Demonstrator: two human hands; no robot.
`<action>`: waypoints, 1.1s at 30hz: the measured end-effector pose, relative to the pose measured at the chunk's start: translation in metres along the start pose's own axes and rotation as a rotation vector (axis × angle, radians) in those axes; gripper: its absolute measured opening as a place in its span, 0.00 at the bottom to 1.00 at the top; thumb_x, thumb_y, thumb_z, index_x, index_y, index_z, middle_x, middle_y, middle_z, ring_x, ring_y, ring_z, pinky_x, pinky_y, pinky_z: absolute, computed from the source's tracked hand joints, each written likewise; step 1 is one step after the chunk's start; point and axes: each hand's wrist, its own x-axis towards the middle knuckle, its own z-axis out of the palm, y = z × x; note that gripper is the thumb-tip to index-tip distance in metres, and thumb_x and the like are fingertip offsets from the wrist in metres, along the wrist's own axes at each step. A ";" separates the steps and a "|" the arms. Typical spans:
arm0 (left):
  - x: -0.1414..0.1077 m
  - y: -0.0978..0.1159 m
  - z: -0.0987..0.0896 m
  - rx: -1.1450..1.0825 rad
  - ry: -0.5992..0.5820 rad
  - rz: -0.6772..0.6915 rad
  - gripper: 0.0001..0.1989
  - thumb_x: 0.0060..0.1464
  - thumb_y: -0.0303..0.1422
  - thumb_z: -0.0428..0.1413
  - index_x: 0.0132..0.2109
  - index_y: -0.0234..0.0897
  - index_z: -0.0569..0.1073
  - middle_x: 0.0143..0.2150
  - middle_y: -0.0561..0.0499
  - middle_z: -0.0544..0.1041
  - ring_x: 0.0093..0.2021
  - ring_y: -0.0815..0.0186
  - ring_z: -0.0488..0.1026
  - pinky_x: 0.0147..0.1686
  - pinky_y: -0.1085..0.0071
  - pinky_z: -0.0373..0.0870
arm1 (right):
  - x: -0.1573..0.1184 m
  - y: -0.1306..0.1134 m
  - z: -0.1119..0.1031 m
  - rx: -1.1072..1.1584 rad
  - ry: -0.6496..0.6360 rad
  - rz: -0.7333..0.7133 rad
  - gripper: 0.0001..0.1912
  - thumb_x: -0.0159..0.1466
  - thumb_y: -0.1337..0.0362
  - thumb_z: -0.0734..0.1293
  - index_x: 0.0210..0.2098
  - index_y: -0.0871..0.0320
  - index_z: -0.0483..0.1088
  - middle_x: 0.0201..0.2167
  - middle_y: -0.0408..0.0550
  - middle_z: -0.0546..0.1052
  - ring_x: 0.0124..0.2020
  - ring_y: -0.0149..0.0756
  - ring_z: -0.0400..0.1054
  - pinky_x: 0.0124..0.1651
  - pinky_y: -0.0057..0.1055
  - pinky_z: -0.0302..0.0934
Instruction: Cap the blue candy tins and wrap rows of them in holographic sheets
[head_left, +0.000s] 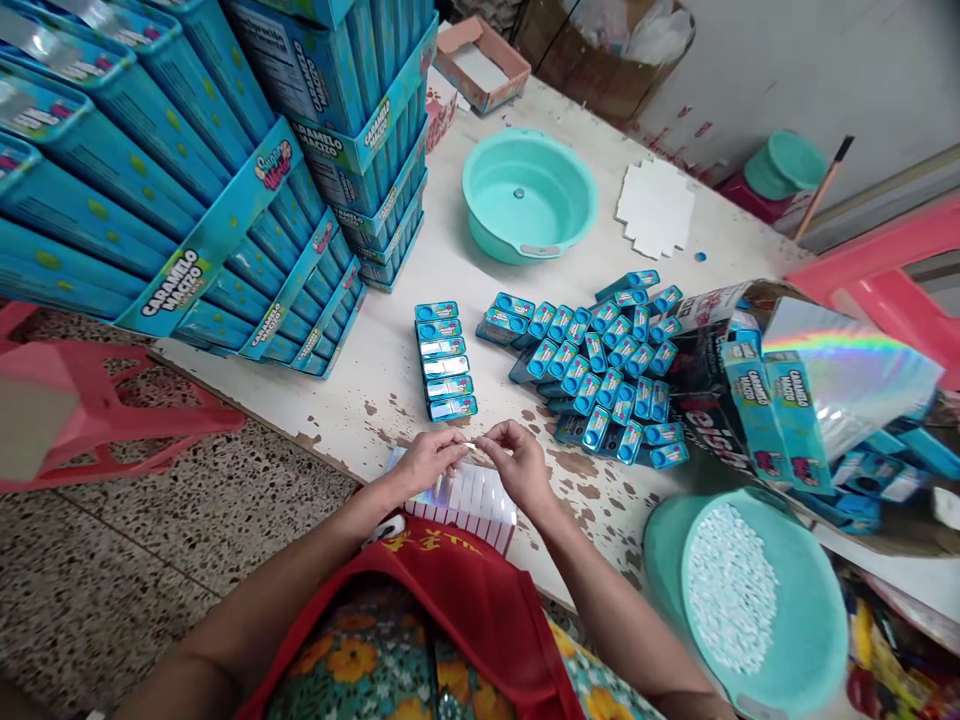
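Note:
My left hand and my right hand meet fingertip to fingertip, both pinching a small pale piece. Below them, at the table's front edge against the red apron, lies a row of shiny whitish strips or packs. Just beyond my hands stands a short column of blue candy boxes, their ends facing up. To the right, many more blue boxes stand upright in a loose cluster.
Tall stacks of filled blue display trays rise on the left. A teal basin sits behind, near a white cardboard piece. At the right are an open carton of boxes and a teal tub holding white candies.

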 end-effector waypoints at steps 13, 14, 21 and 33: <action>0.094 0.037 -0.143 0.130 0.372 0.145 0.05 0.50 0.28 0.49 0.37 0.37 0.61 0.20 0.60 0.63 0.21 0.74 0.62 0.23 0.79 0.58 | 0.177 -0.039 0.075 -0.224 0.298 -0.160 0.06 0.53 0.62 0.68 0.23 0.57 0.69 0.35 0.48 0.67 0.43 0.40 0.60 0.49 0.37 0.55; 0.100 0.035 -0.145 0.129 0.375 0.142 0.05 0.49 0.28 0.49 0.36 0.37 0.61 0.20 0.60 0.63 0.21 0.74 0.62 0.23 0.79 0.57 | 0.183 -0.038 0.078 -0.231 0.308 -0.153 0.05 0.53 0.63 0.67 0.23 0.57 0.68 0.35 0.48 0.67 0.42 0.40 0.60 0.49 0.37 0.55; 0.118 0.013 -0.141 -0.157 0.348 0.007 0.07 0.50 0.28 0.49 0.37 0.38 0.59 0.19 0.60 0.65 0.17 0.75 0.62 0.20 0.79 0.56 | 0.189 -0.020 0.085 -0.230 0.359 -0.084 0.06 0.51 0.64 0.67 0.28 0.57 0.66 0.35 0.47 0.66 0.39 0.37 0.60 0.45 0.33 0.56; 0.071 -0.030 -0.107 0.299 0.514 -0.230 0.04 0.53 0.33 0.51 0.35 0.38 0.67 0.27 0.52 0.69 0.32 0.65 0.69 0.34 0.71 0.62 | 0.162 -0.008 0.048 0.048 0.380 -0.057 0.09 0.58 0.63 0.60 0.38 0.59 0.63 0.34 0.46 0.70 0.36 0.34 0.65 0.42 0.31 0.59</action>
